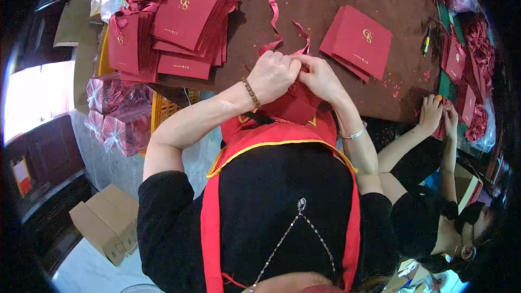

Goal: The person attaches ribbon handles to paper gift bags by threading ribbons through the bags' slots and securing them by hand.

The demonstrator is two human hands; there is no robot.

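At the table's near edge my left hand [272,77] and my right hand [321,79] meet with closed fingers on a dark red ribbon [274,16]. Its two loose ends trail away over the table beyond my knuckles. Beneath my hands a dark red paper gift bag [287,106] rests against my red apron [282,134], partly covered by my fingers. The exact spot where the ribbon meets the bag is hidden. To the right of my hands lies a small stack of flat red paper bags [362,43].
Piles of red bags with ribbons [187,13] lie at the table's left. Plastic-wrapped red bundles [127,122] sit beside a yellow crate [163,109]. A co-worker's hands [432,115] work at the right edge, near a yellow-green pen [426,42]. A cardboard box [106,219] stands at lower left.
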